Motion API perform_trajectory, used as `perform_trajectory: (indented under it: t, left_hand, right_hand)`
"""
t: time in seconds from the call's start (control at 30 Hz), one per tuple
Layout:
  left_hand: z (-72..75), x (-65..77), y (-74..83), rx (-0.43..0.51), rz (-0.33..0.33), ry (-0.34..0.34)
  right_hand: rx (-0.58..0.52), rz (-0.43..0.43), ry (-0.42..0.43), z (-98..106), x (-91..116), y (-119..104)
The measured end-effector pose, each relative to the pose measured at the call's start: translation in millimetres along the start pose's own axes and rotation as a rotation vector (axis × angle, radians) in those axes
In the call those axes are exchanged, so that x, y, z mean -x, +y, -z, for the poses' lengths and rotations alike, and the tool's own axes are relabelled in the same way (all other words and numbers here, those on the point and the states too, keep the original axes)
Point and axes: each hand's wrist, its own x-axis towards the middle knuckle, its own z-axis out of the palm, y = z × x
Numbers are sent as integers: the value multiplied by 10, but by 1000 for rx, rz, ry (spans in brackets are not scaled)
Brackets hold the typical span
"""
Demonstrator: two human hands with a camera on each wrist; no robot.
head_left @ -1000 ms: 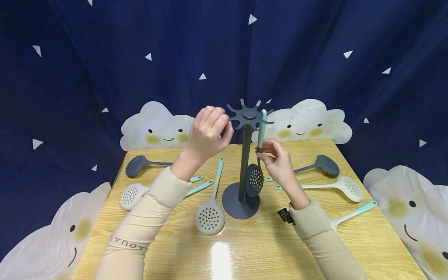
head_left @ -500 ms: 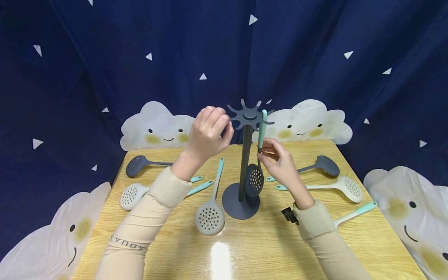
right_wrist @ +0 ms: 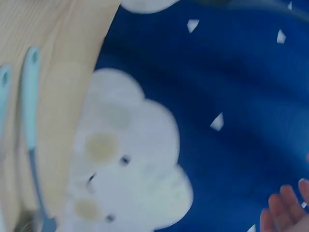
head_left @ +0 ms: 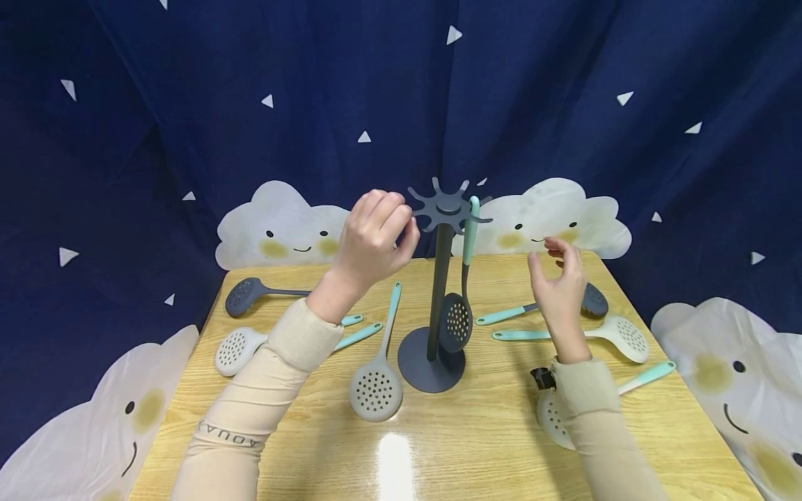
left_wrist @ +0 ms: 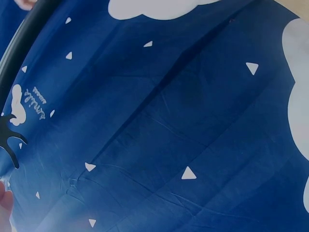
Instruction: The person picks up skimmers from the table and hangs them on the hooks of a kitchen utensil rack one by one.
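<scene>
A dark utensil rack (head_left: 441, 292) with a star-shaped top stands mid-table. On one right-hand arm hangs a dark skimmer (head_left: 455, 322) with a mint handle. My left hand (head_left: 374, 233) pinches the rack's left arm at its tip, fingers curled; the left wrist view shows only the hand's edge beside the rack top (left_wrist: 8, 137). My right hand (head_left: 560, 289) is in the air right of the rack, thumb and fingers apart, holding nothing. Below it lie a mint-handled dark skimmer (head_left: 594, 300) and a white skimmer (head_left: 626, 339).
A grey skimmer (head_left: 376, 393) lies left of the rack's base. Farther left are another dark skimmer (head_left: 244, 298) and a pale skimmer (head_left: 234, 351). One more pale skimmer (head_left: 553, 419) is partly hidden by my right sleeve. A blue curtain (head_left: 388, 83) hangs behind the table.
My right hand has let go of the hanging skimmer's neck and moved right, its fingers spreading. The skimmer stays on the rack. My left hand has not moved.
</scene>
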Motion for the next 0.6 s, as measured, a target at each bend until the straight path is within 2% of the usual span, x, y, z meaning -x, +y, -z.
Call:
perform_trajectory:
  t: [0.07,0.33,0.5,0.6]
  left_hand:
    - [-4,3,-1,-1,-2,-3]
    - [-17,19,-20,-4,-1,1]
    - [-3,9,-22,-8,-6,-5]
    - [2,6,-20,-9,-7,-7]
  right_hand:
    - [47,-79,43,87,-8,140]
    - [273,-297,192,432,-32,648]
    - [338,-439,272,636,40,925]
    - [365,-524,288,768,113,1103]
